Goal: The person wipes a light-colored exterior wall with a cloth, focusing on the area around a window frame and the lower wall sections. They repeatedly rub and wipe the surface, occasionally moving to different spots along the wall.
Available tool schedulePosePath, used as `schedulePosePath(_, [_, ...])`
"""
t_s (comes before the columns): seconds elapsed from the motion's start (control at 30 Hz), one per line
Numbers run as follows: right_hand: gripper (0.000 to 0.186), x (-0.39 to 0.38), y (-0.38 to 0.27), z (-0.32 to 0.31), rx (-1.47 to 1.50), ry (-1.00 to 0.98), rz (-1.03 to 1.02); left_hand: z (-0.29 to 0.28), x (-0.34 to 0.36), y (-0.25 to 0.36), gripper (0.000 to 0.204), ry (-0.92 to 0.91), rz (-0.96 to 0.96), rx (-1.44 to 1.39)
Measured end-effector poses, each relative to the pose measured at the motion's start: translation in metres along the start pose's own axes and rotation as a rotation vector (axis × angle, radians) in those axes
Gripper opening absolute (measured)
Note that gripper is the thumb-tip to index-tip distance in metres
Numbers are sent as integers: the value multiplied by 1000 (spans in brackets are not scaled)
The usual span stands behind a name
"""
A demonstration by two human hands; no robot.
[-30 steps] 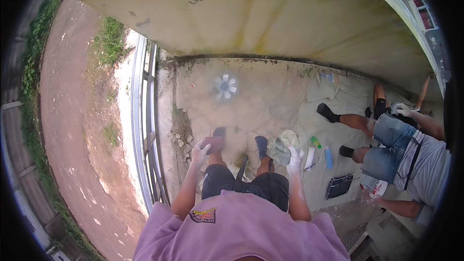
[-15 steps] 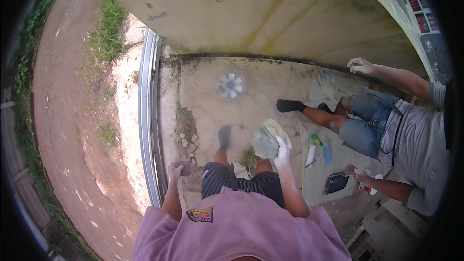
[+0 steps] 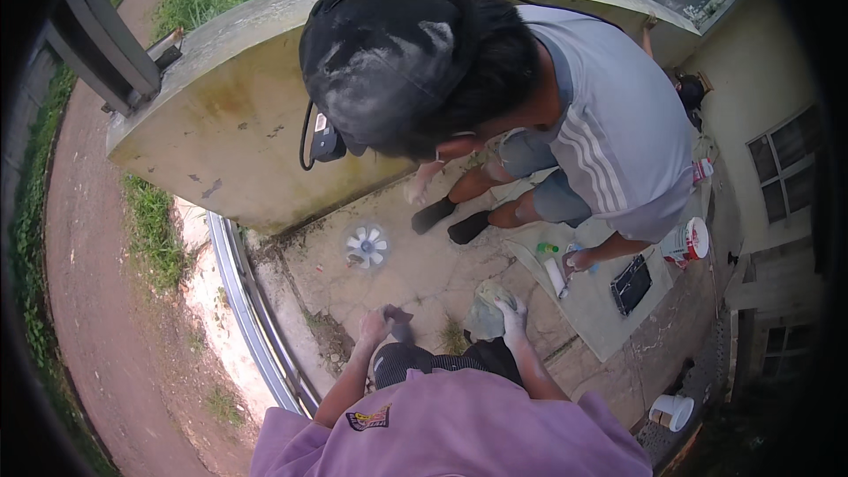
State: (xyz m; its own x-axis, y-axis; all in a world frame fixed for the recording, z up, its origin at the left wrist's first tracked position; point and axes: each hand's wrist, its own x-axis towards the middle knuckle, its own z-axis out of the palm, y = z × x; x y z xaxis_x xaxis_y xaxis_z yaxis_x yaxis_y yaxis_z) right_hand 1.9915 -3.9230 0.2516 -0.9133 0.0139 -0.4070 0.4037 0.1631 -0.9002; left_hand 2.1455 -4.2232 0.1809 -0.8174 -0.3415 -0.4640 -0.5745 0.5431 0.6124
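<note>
My left hand (image 3: 376,329) is closed on a small dusky mauve pad (image 3: 398,314), low in front of me at left of centre. My right hand (image 3: 515,322), white with powder, grips a crumpled pale green cloth (image 3: 482,309) over the cracked concrete floor (image 3: 459,283). Beyond my hands, a round object (image 3: 365,247) with white petal-like blades lies on the floor. A co-worker (image 3: 609,124) in a black cap (image 3: 380,62) bends over just ahead, one powdery hand (image 3: 417,190) hanging near that object, the other (image 3: 579,261) down by a white roller (image 3: 555,276).
A stained low wall (image 3: 221,150) runs behind. Metal rails (image 3: 237,274) edge the left, beside a dirt path (image 3: 97,238). A drop cloth (image 3: 601,331) holds a black tray (image 3: 630,285). Buckets (image 3: 685,243) stand right, another (image 3: 671,412) lower down. Another person (image 3: 689,97) is partly visible behind.
The co-worker has moved from the right into the middle, bending close before me. The view has swung to take in grass and more wall. My hands still hold the pad and cloth.
</note>
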Motion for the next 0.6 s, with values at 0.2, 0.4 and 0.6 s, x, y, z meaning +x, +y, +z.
schedulePosePath(0.2, [37, -21, 8, -87, 218, 279, 87, 44, -6, 117, 35, -196, 438, 67])
schedulePosePath(0.4, [36, -34, 13, -192, 606, 288, 95, 130, -22, 255, 27, -297, 616, 23])
schedulePosePath(0.6, [42, 0, 9, -366, 768, 269, 61, 268, 6, 417, 30, -610, 595, -64])
